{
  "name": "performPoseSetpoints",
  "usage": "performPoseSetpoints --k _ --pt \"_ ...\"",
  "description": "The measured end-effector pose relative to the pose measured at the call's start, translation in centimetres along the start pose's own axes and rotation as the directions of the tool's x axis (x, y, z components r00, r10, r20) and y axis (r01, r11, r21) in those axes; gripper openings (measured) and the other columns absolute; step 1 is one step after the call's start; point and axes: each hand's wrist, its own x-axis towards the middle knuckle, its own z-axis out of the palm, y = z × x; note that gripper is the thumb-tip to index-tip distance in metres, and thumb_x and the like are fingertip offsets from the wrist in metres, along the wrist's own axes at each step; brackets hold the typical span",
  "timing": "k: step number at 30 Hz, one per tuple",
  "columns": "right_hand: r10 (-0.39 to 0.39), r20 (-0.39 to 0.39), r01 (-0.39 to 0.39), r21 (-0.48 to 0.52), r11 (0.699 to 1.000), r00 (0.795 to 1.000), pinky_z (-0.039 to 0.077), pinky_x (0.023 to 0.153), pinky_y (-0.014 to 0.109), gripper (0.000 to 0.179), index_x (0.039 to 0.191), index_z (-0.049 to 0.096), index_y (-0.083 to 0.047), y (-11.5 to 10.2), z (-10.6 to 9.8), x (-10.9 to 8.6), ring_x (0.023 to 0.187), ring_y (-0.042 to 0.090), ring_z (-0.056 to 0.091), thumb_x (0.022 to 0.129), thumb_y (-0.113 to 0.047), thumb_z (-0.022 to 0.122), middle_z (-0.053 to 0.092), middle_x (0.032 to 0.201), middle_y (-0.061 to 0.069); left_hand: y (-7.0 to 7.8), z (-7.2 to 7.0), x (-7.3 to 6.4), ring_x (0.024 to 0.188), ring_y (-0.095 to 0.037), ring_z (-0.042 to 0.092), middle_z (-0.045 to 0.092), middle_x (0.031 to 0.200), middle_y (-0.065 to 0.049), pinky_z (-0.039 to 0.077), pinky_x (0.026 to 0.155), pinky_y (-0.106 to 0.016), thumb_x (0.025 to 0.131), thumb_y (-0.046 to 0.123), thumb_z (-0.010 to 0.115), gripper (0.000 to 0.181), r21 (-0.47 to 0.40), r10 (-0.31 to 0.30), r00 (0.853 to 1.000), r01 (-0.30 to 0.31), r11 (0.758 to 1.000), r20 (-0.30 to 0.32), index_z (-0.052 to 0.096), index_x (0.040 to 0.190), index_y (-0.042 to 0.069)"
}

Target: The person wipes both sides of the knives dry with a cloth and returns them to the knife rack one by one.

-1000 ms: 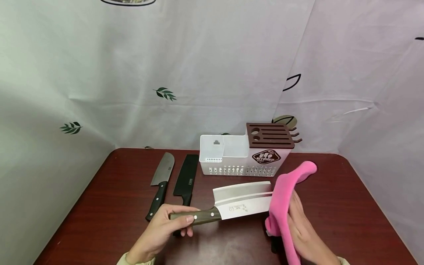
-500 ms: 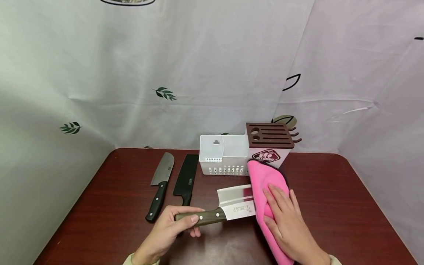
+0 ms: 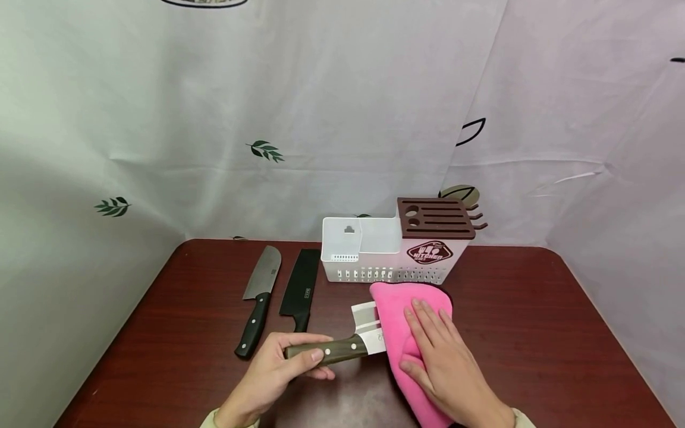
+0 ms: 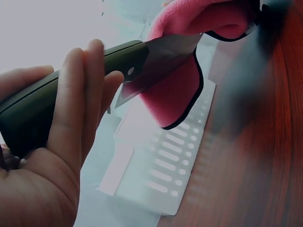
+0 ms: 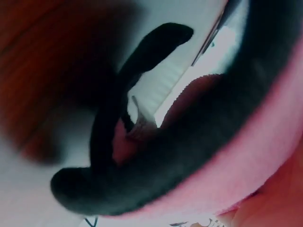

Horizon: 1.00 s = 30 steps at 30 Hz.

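Gripping the cleaver [image 3: 342, 350] by its brown handle, the left hand [image 3: 270, 371] has its thumb on the upper side and fingers curled beneath, partly out of sight. Only a short stretch of blade shows; the rest vanishes under the pink cloth [image 3: 395, 318], so its far end cannot be seen. The right hand [image 3: 452, 371] lies with straight fingers over the cloth; whether anything is pinched underneath, I cannot tell. In the right wrist view, blurred dark edging blocks most of the scene.

The black-bladed knife [image 3: 301, 285] has its lower handle hidden behind the left hand and cleaver. Beside it on the table [image 3: 535, 321] lies the grey-bladed knife [image 3: 262, 297]. Behind the cloth stands the white rack [image 3: 377, 261], its interior mostly concealed.
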Motion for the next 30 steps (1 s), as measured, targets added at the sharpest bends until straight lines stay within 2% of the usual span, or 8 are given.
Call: performPoseSetpoints --k 3,6,10,16,23,26,30 --pt "-0.003 0.024 0.003 -0.001 1.000 1.000 0.013 0.121 0.046 0.077 0.152 0.038 0.001 -0.3 0.1 0.2 0.146 0.030 0.033 0.103 -0.058 0.039 0.036 0.158 0.020 0.0 0.1 0.0 0.089 -0.029 0.074 0.066 0.112 -0.033 0.056 0.086 -0.037 0.101 0.000 0.056 0.033 -0.023 -0.034 0.999 0.034 0.999 -0.005 0.056 0.127 -0.021" --pt "0.003 0.030 -0.003 -0.003 1.000 1.000 0.013 0.121 0.046 0.079 0.153 0.037 0.000 -0.7 0.2 0.4 0.146 0.031 0.032 0.102 -0.060 0.040 0.034 0.158 0.020 0.0 0.1 0.0 0.092 -0.030 0.074 0.063 0.116 -0.036 0.055 0.087 -0.036 0.100 0.001 0.057 0.036 -0.039 -0.061 0.998 0.061 0.997 -0.014 0.054 0.128 -0.021" --pt "0.018 0.028 -0.018 -0.003 1.000 0.999 0.011 0.121 0.043 0.080 0.155 0.036 -0.002 -1.1 0.3 0.6 0.147 0.033 0.030 0.102 -0.062 0.038 0.032 0.160 0.019 0.1 0.0 0.1 0.094 -0.030 0.073 0.063 0.119 -0.034 0.055 0.087 -0.038 0.100 0.003 0.058 0.040 -0.054 -0.087 0.996 0.086 0.995 -0.028 0.051 0.130 -0.023" --pt "0.007 -0.007 -0.007 -0.016 1.000 1.000 0.018 0.117 0.046 0.072 0.153 0.039 -0.003 -1.5 0.7 1.0 0.145 0.032 0.035 0.106 -0.057 0.032 0.035 0.159 0.017 0.3 0.0 0.4 0.095 -0.033 0.073 0.064 0.120 -0.029 0.055 0.086 -0.041 0.100 0.007 0.060 0.042 -0.056 -0.148 0.987 0.145 0.988 -0.055 0.052 0.131 -0.021" --pt "-0.042 -0.093 0.040 -0.019 0.999 0.995 0.031 0.109 0.049 0.057 0.147 0.051 -0.010 -1.5 0.9 1.5 0.137 0.028 0.047 0.110 -0.044 0.026 0.049 0.150 0.015 0.3 0.0 0.3 0.093 -0.032 0.073 0.065 0.119 -0.030 0.056 0.083 -0.040 0.100 0.006 0.061 0.044 -0.059 -0.139 0.989 0.136 0.989 -0.057 0.050 0.131 -0.023" --pt "-0.052 -0.120 0.052 -0.002 0.999 0.991 0.033 0.108 0.048 0.052 0.144 0.057 -0.014 -1.3 0.9 1.6 0.133 0.029 0.051 0.111 -0.041 0.027 0.053 0.147 0.013 0.2 0.0 0.3 0.093 -0.032 0.073 0.065 0.118 -0.029 0.056 0.082 -0.040 0.099 0.005 0.061 0.042 -0.062 -0.136 0.989 0.132 0.989 -0.059 0.051 0.131 -0.022" --pt "-0.049 -0.137 0.053 0.026 0.998 0.989 0.033 0.108 0.046 0.049 0.142 0.059 -0.016 -0.6 0.7 1.7 0.132 0.030 0.053 0.111 -0.039 0.030 0.055 0.145 0.012 0.1 -0.1 0.2 0.092 -0.031 0.074 0.065 0.117 -0.032 0.057 0.081 -0.040 0.100 0.002 0.059 0.040 -0.059 -0.098 0.994 0.096 0.994 -0.037 0.051 0.130 -0.022"
